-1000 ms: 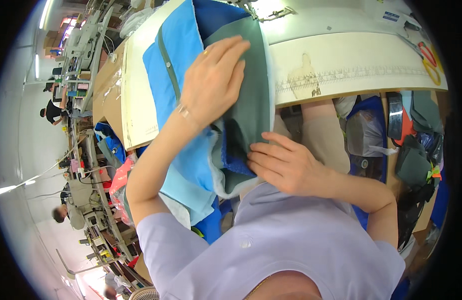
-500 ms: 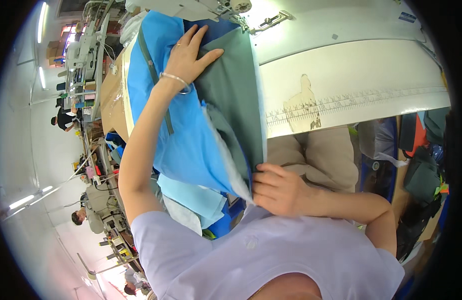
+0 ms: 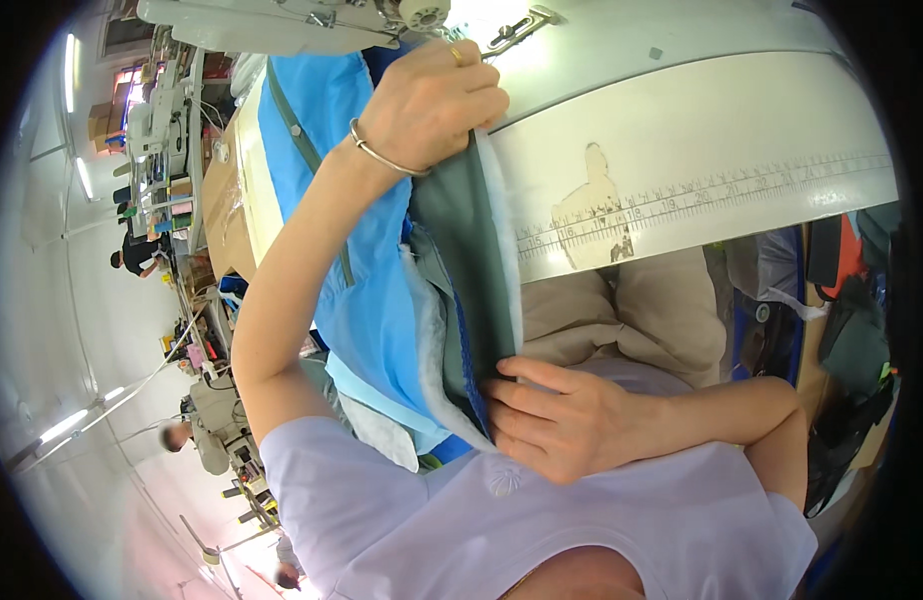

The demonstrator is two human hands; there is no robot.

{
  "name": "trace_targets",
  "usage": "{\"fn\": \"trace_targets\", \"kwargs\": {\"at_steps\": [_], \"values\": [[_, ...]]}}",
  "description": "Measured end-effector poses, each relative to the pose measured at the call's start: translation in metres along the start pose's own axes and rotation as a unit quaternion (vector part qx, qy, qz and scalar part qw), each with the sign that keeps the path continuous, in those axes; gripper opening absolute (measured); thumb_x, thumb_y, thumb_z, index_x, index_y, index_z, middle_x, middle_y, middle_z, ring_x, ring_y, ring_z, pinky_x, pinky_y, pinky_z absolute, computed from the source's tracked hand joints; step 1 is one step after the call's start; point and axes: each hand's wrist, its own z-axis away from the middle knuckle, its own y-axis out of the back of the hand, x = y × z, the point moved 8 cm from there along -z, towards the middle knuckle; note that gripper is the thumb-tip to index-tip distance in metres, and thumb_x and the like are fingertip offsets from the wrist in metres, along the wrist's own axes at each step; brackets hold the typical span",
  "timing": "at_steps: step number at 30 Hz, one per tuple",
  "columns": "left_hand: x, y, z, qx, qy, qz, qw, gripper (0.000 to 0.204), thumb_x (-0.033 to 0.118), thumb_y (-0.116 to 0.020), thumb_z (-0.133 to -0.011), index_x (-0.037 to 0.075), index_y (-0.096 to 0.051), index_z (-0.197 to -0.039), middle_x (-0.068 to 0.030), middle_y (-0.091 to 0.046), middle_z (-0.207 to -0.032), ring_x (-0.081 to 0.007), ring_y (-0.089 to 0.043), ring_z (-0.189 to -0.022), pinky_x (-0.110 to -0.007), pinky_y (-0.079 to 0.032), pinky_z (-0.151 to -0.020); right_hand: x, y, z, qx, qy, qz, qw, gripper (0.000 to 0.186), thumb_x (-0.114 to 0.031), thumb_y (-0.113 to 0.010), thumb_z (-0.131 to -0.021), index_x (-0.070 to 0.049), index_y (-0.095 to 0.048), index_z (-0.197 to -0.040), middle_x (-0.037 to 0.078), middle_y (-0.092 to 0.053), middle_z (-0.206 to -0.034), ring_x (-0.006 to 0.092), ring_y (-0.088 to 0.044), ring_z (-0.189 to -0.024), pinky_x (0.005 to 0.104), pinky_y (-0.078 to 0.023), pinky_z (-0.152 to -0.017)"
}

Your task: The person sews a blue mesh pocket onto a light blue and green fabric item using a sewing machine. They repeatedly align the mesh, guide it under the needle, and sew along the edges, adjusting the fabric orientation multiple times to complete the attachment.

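Item: one layered fabric piece (image 3: 472, 220), blue and grey-green with white fluffy edging; far end beside the sewing machine (image 3: 292, 22), near end over the edge of the table (image 3: 762, 110) toward my lap. My left hand (image 3: 437, 105): grip closed on the grey-green layer near the machine; ring, bracelet (image 3: 382, 158). My right hand (image 3: 567, 420): grip closed on the near end.
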Motion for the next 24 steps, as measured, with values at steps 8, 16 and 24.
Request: {"fn": "trace_targets", "kwargs": {"at_steps": [8,16,24], "values": [[0.039,0.017,0.011,-0.034,-0.009,0.12,0.992,0.022,-0.005,-0.063,-0.062,0.01,-0.065,-0.079,-0.0021,-0.067,-0.086,-0.0254,-0.063,-0.08,-0.036,-0.051,-0.068,0.001,0.002,0.005,-0.017,-0.005,-0.005,1.0,0.019,-0.012,-0.068,-0.074,0.003,-0.069,-0.086,0.017,-0.071,-0.096,0.0306,-0.067,-0.097,0.0462,-0.055,-0.097],[0.039,0.034,0.022,0.03,0.056,0.12,0.991,0.028,-0.004,-0.066,-0.067,0.01,-0.071,-0.091,-0.0033,-0.072,-0.101,-0.0256,-0.067,-0.086,-0.035,-0.055,-0.073,-0.006,0.011,-0.003,-0.015,0.006,0.009,1.0,0.025,-0.013,-0.067,-0.072,0.004,-0.071,-0.09,0.017,-0.071,-0.096,0.0308,-0.068,-0.096,0.047,-0.055,-0.097],[0.045,0.015,0.019,-0.103,-0.009,0.055,0.993,0.022,0.003,-0.066,-0.065,0.01,-0.065,-0.086,-0.0013,-0.063,-0.088,-0.0235,-0.062,-0.089,-0.035,-0.052,-0.073,-0.005,0.01,-0.001,-0.007,0.005,0.008,1.0,0.024,-0.014,-0.067,-0.072,0.004,-0.07,-0.088,0.018,-0.071,-0.096,0.0319,-0.068,-0.096,0.0491,-0.055,-0.097]]}}
